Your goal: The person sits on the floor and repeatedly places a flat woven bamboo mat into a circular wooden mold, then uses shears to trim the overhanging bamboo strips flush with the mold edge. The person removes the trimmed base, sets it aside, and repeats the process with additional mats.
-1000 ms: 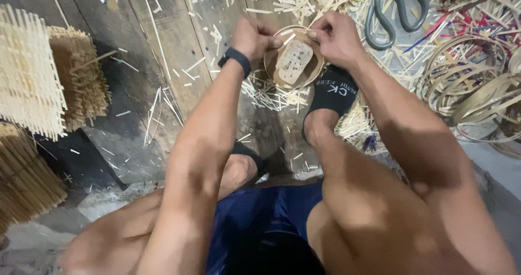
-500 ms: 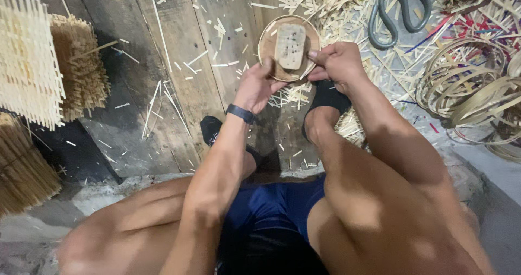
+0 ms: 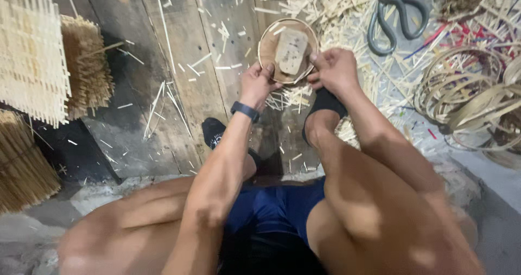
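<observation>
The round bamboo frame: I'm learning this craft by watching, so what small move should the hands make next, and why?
Probably a slight turn of the round bamboo frame between the fingers. The left hand pinches its lower left rim and the right hand grips its lower right edge, so both work one short stretch. The pale flat piece sits inside it. Turning would bring a fresh part of the rim within reach.

Two hands, the left hand (image 3: 258, 82) and the right hand (image 3: 334, 68), are showing. One small round woven basket (image 3: 271, 41) is sitting between them, one flat block (image 3: 290, 51) lying inside. One pair of scissors (image 3: 396, 17) is lying nearby. Several coiled bamboo hoops (image 3: 461, 90) are piling up, too tangled for counting.
</observation>
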